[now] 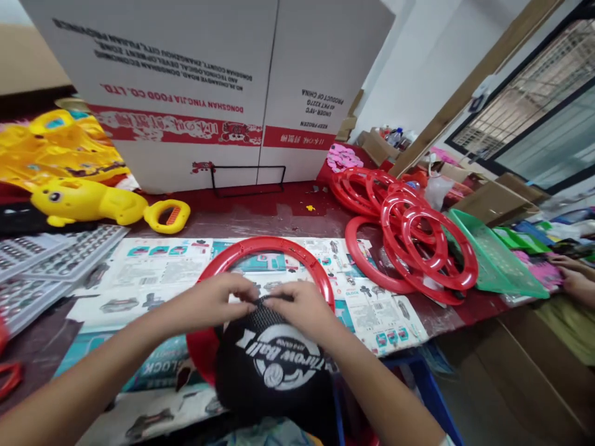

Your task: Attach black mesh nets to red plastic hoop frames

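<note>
My left hand (pixel 218 300) and my right hand (pixel 302 310) meet at the middle of the table, fingers pinched on the top edge of a black mesh cloth (pixel 274 365) printed with a white "Throw Ball" logo. The cloth lies over the near part of a red plastic ring (pixel 264 246), which rests flat on printed paper sheets (pixel 158 266). Both hands are closed on the cloth's edge, thumbs and fingertips almost touching each other.
A pile of red rings (pixel 409 235) lies to the right, beside a green mesh tray (pixel 493 260). Yellow plastic toys (pixel 83 198) and grey trays of small parts (pixel 51 254) sit at the left. A big white carton (pixel 209 87) stands behind. Another person's hand (pixel 576 279) is at far right.
</note>
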`<state>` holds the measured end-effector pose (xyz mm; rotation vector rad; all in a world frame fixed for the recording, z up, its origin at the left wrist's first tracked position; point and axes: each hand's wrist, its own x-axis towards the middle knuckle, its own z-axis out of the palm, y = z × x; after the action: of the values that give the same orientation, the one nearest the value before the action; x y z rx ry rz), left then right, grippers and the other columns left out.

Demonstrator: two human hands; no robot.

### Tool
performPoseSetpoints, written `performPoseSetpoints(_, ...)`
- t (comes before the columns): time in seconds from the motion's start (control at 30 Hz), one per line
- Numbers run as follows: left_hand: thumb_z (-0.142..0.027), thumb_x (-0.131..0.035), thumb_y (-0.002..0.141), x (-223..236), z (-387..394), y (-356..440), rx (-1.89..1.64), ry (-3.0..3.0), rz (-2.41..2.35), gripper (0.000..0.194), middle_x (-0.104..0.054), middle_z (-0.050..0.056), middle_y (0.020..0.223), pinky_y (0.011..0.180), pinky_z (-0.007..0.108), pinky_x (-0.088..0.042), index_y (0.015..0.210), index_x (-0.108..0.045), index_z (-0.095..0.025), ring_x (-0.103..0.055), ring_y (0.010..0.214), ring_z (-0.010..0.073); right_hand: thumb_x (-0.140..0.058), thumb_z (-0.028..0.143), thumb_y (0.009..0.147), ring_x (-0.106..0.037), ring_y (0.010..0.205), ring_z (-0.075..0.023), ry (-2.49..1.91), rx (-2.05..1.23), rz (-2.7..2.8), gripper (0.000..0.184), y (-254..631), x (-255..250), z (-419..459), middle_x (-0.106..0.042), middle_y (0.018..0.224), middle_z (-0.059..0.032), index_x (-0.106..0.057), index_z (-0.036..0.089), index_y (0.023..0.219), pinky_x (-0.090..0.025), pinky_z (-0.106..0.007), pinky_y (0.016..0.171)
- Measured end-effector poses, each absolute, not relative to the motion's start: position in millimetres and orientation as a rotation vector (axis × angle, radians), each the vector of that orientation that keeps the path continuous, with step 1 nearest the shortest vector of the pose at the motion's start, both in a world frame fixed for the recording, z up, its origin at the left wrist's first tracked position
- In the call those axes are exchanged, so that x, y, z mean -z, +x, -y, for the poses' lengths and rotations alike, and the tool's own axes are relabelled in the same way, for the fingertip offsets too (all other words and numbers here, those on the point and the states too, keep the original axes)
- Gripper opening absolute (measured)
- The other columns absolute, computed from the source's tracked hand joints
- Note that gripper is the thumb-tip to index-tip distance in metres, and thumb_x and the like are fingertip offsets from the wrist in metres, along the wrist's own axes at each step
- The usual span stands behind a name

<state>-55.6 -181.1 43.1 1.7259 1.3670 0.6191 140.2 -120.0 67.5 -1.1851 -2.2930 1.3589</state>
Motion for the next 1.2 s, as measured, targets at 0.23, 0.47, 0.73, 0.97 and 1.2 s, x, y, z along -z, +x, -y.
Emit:
performPoseSetpoints(0.23, -0.045, -0.054, 0.08, -11.1, 100.2, -106.7, -0.738, 1.845, -1.44, 0.027, -0.067, 0.005, 0.094, 0.093, 0.039, -0.042, 0.076, -0.066, -0.021, -0.058, 0.097, 0.0246, -0.064, 0.024, 0.083, -0.062, 0.079, -0.0143, -1.263, -1.331, 2.251, 0.011, 78.6, -29.9, 44.9, -0.071, 0.084, -0.0022, -0.072, 0.017, 0.083, -0.043, -0.025, 0.073)
performPoseSetpoints(0.47, -0.04, -0.048, 0.086, 28.5, 94.3, -118.7, -0.932, 1.676, -1.676, 0.027, -0.06, 0.008, 0.114, 0.103, 0.049, -0.036, 0.075, -0.062, -0.019, -0.051, 0.11, 0.0261, -0.062, 0.03, 0.085, -0.057, 0.07, -0.0121, -1.368, -1.246, 2.226, 0.018, 57.3, -12.6, 29.8, -0.069, 0.075, -0.0011, -0.069, 0.016, 0.075, -0.039, -0.023, 0.065)
performPoseSetpoints(0.73, -0.036, -0.045, 0.086, 23.2, 91.5, -117.1, -0.921, 1.687, -1.687, 0.028, -0.064, 0.007, 0.102, 0.095, 0.045, -0.042, 0.066, -0.055, -0.019, -0.053, 0.1, 0.0238, -0.064, 0.03, 0.083, -0.05, 0.059, -0.0097, -1.433, -1.086, 2.252, 0.023, 54.4, -9.9, 32.9, -0.061, 0.061, 0.0016, -0.064, 0.016, 0.064, -0.035, -0.023, 0.058)
performPoseSetpoints(0.97, -0.034, -0.046, 0.085, 23.6, 91.6, -117.6, -0.912, 1.694, -1.714, 0.026, -0.063, 0.008, 0.099, 0.094, 0.044, -0.04, 0.064, -0.052, -0.02, -0.053, 0.101, 0.025, -0.064, 0.031, 0.084, -0.044, 0.056, -0.0088, -1.498, -1.027, 2.291, 0.029, 52.8, -14.1, 31.1, -0.054, 0.056, 0.0037, -0.059, 0.017, 0.059, -0.029, -0.023, 0.056)
performPoseSetpoints(1.2, -0.036, -0.046, 0.082, 20.9, 89.5, -115.1, -0.907, 1.675, -1.758, 0.026, -0.064, 0.008, 0.097, 0.092, 0.042, -0.04, 0.062, -0.051, -0.02, -0.055, 0.098, 0.0251, -0.062, 0.032, 0.085, -0.042, 0.055, -0.009, -1.525, -0.891, 2.376, 0.032, 49.0, -15.7, 33.0, -0.052, 0.054, 0.0039, -0.055, 0.017, 0.058, -0.026, -0.024, 0.055)
